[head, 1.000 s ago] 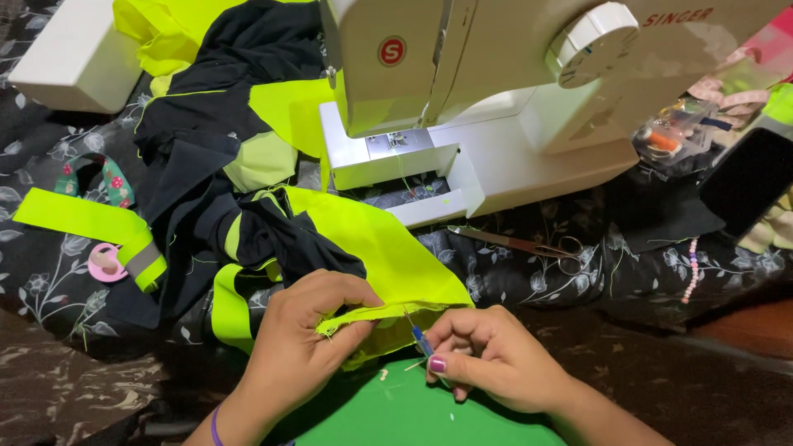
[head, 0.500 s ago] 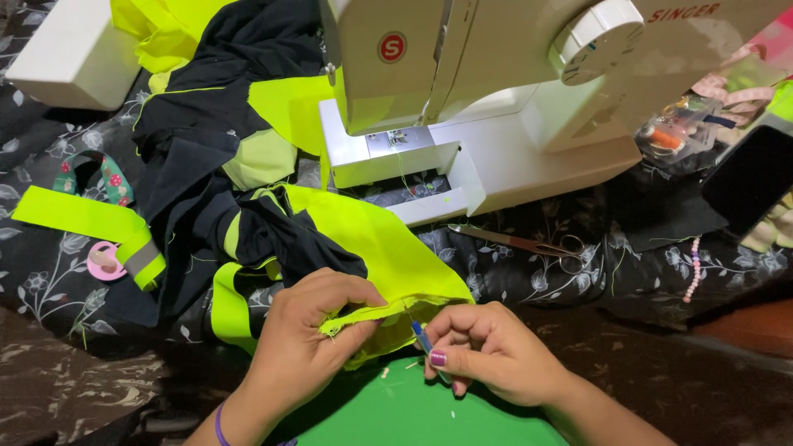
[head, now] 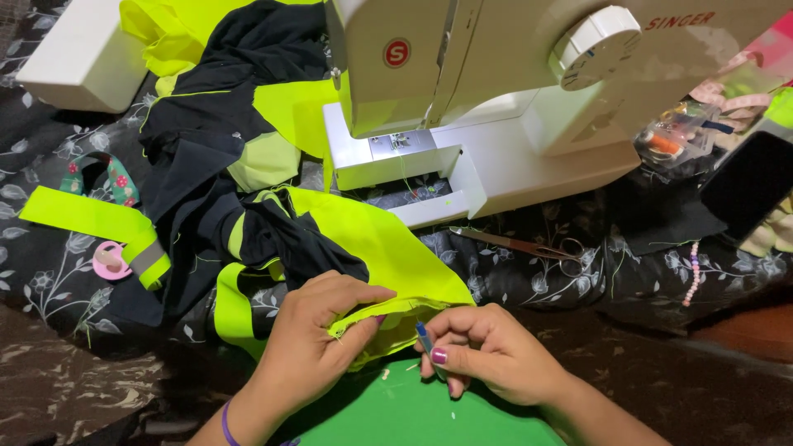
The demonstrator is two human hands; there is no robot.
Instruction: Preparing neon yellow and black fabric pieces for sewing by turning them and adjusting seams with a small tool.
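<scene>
Change: almost none since a second ago; both hands stay at the same seam, the view only drifts a little, so the picking along this edge looks ongoing, not finished.
Left hand [head: 310, 347]: fingers pinched together on the folded edge of the neon yellow fabric [head: 388, 248], thumb on top, holding it taut; purple band at the wrist.
Right hand [head: 487, 351]: fingers closed on a small blue-handled tool, likely a seam ripper [head: 424, 339], tip at the fabric edge just beside the left thumb; pink nail visible.
Fabric location: front centre, lying partly over the green sheet [head: 413, 409], continuing back into the black and yellow garment [head: 223, 165] heaped towards the machine.
Bits: a few pale thread scraps on the green sheet below the hands.
Worktop: covered by a dark floral cloth [head: 41, 281], cluttered.
Machine: white sewing machine [head: 496, 107] at the back, its detached white case part [head: 78, 58] far left.
Other items: scissors [head: 516, 245] right of the fabric, well apart from the hands; pink tape measure [head: 109, 260] by a neon strip with grey band [head: 99, 225]; clear box of bobbins [head: 673, 136] and black phone-like slab [head: 747, 186] far right.
Room: not visible beyond the worktop; dim, warm light.
</scene>
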